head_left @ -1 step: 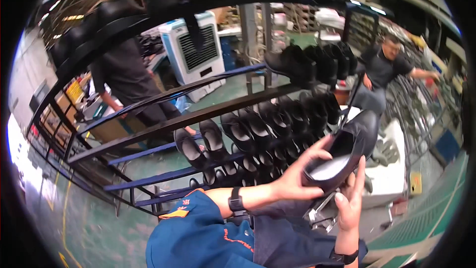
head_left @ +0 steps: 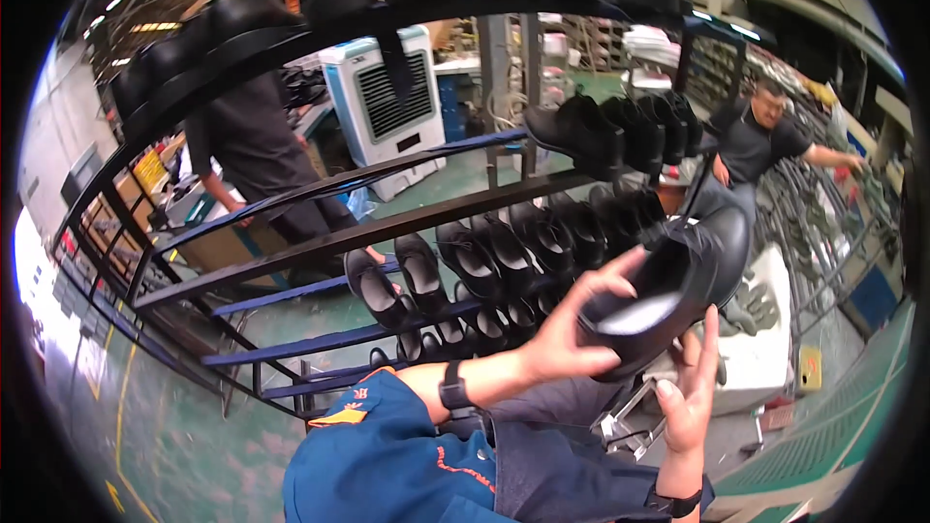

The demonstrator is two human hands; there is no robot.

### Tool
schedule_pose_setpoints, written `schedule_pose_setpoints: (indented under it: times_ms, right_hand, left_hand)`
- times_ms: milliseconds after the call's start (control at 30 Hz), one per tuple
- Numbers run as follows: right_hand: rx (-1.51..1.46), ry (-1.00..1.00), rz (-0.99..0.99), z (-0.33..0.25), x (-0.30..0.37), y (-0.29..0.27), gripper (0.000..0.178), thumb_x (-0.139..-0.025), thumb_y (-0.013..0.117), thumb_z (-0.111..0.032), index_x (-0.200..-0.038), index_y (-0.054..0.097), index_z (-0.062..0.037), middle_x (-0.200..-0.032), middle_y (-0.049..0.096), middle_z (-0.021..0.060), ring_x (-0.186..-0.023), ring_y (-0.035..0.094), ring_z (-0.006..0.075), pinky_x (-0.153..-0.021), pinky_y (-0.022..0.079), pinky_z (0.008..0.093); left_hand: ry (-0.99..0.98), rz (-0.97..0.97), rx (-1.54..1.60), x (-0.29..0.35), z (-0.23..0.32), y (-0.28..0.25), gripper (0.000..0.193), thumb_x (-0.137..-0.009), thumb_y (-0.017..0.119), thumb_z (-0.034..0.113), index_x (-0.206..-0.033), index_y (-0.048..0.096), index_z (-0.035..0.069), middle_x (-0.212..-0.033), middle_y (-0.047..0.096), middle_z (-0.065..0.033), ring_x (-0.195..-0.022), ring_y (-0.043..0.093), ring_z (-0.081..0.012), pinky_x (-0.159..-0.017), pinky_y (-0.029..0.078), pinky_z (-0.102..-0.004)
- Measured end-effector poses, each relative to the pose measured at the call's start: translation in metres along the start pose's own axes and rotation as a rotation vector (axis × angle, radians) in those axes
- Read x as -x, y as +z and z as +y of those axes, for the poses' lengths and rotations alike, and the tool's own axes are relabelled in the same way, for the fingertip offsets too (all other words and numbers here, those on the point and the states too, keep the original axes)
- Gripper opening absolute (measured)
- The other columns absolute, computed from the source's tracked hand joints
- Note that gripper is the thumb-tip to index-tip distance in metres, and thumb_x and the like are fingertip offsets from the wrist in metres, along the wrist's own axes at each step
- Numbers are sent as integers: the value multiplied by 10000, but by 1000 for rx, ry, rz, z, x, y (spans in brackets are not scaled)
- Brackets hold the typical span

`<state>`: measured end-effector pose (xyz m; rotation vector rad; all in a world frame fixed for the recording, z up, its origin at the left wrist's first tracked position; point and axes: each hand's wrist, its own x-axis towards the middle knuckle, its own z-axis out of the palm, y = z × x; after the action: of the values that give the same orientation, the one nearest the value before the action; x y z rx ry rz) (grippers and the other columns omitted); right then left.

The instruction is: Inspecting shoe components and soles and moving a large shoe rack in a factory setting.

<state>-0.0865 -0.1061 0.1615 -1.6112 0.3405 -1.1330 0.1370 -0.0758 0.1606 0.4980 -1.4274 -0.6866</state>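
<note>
A black lace-up shoe is held up in front of me, its opening with a pale insole turned toward me and its toe pointing up and right. My left hand grips the heel end, thumb and fingers spread around the collar. Below the shoe's right side, my right hand is open with fingers stretched upward. Its fingertips are close against the underside, partly hidden by the shoe; whether they bear its weight I cannot make out.
A metal rack with rows of black shoes stands ahead. A white bin holding grey pieces is at right. Beyond the rack are an air cooler and a person; another person stands at far right.
The shoe and my left hand have shifted slightly left, and the shoe is turned a little. My right hand stays close below it. The whole view has moved slightly.
</note>
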Motion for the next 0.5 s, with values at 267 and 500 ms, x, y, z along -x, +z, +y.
schedule_pose_setpoints:
  times_ms: [267,500]
  right_hand:
    - [40,229,219,31,60,-94,474,-961,625,-122,-1401,535,29,-1162,673,134,-1087,656,203,-789,558,279]
    - [-174,236,451,42,60,-135,363,-1018,571,-237,-1282,584,11,-919,657,58,-825,661,165,-666,535,268]
  left_hand:
    - [847,194,-283,25,238,-77,550,-933,677,305,-1332,427,21,-1377,504,-181,-1201,570,-295,-1036,470,-458]
    - [1071,926,-1084,31,460,-179,767,-837,737,142,-1505,371,50,-1332,542,-157,-1191,579,-254,-1057,479,-404]
